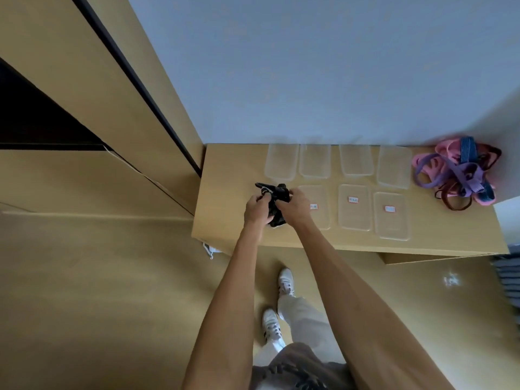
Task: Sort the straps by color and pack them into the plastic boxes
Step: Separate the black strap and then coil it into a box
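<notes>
I have both hands on a bundle of black straps at the left end of the tabletop: my left hand has its grip closed around the bundle's left side and my right hand has its grip clamped on the right side, so the bundle sits between them, just above the surface at the left of the near row. As I judge it, the job is barely begun. The seven clear pieces laid out in two rows all look empty: four in the far row and three in the near row, the near ones each bearing a small label, though one is partly hidden behind my right hand. I cannot tell which are boxes and which are lids. The black bundle seems to be the first color pulled out, and it is not yet packed. Everything else waits in the tangled pile at the far right corner, well apart from my hands, with pink, purple, blue and dark red straps still mixed together. The black bundle's long axis runs roughly from near to far, and one loose end pokes out toward the far left, beyond my left fingers. It is crumpled rather than flat, so I would guess it needs more folding to fit a box.
</notes>
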